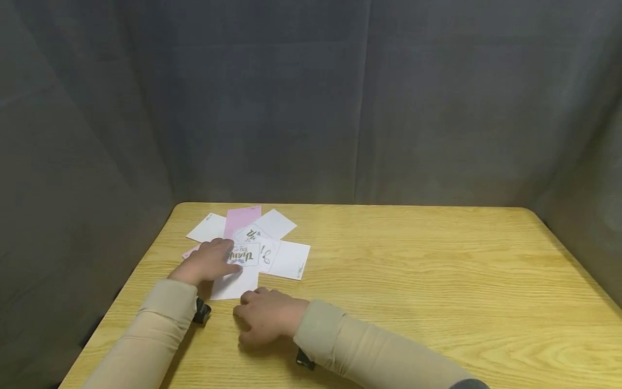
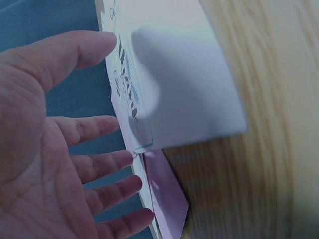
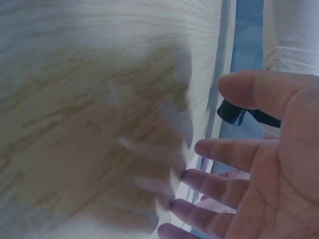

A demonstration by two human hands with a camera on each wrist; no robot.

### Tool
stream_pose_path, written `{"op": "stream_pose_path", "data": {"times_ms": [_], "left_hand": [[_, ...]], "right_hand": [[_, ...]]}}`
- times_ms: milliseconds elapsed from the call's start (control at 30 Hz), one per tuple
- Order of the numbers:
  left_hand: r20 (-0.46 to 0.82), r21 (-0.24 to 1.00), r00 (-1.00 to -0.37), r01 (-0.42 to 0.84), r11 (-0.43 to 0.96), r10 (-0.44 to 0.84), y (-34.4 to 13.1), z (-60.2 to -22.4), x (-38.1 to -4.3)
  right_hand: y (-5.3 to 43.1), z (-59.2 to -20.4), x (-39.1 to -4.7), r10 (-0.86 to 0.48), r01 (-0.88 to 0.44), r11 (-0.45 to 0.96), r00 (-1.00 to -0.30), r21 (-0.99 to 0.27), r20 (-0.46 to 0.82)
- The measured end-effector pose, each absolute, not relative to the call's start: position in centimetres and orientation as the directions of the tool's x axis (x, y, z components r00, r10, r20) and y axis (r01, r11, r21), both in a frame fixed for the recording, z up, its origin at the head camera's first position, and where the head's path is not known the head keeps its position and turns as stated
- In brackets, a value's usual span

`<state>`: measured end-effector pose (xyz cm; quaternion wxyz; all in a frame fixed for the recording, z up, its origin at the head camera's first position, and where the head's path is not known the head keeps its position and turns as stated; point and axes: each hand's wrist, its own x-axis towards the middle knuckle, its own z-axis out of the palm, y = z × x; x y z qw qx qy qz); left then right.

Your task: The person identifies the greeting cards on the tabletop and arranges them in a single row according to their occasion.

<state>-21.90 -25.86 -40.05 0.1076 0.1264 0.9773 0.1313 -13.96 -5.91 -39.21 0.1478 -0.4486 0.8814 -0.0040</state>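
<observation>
Worktop (image 1: 413, 286) holds overlapping cards (image 1: 249, 254) near its far-left corner, left hand (image 1: 206, 263) over them, right hand (image 1: 269, 317) just beside, all visible fingers (image 2: 107, 163) loosely extended.

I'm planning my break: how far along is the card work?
Done: the cards lie together, overlapping, on the table. Under way: the left hand is over them; the right hand is nearby, empty. Remaining: possibly tidying, since the cards point different ways.

Head view: table (image 1: 413, 286) is evenly lit, curtain backdrop (image 1: 272, 108) dim; soft shadows lie under sleeves (image 1: 146, 329). Left wrist: bluish cast, shadow across pale card (image 2: 207, 107), table grain blurred. Right wrist: hazy, broad soft-edged shadow on table.
</observation>
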Motion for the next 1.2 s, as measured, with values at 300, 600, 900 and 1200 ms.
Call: {"op": "stream_pose_path", "data": {"times_ms": [300, 600, 900, 1200], "left_hand": [[-0.227, 0.321, -0.922, 0.232, 0.918, 0.312, -26.2, -40.8, -21.7], [-0.182, 0.350, -0.931, 0.239, 0.906, 0.316, -25.9, -40.8, -22.6], [-0.174, 0.305, -0.946, 0.213, 0.928, 0.275, -26.0, -40.4, -23.3], [-0.027, 0.256, -0.965, 0.247, 0.935, 0.262, -26.3, -39.3, -23.0]], "right_hand": [[-6.0, -39.7, -13.7, -0.796, -0.785, 0.595, -0.546, -0.172, -0.262], [-6.0, -39.6, -13.7, -0.765, -0.762, 0.630, -0.576, -0.148, -0.289], [-5.9, -39.3, -13.7, -0.765, -0.762, 0.630, -0.575, -0.150, -0.290], [-5.8, -39.6, -13.5, -0.766, -0.761, 0.630, -0.578, -0.154, -0.280]]}}
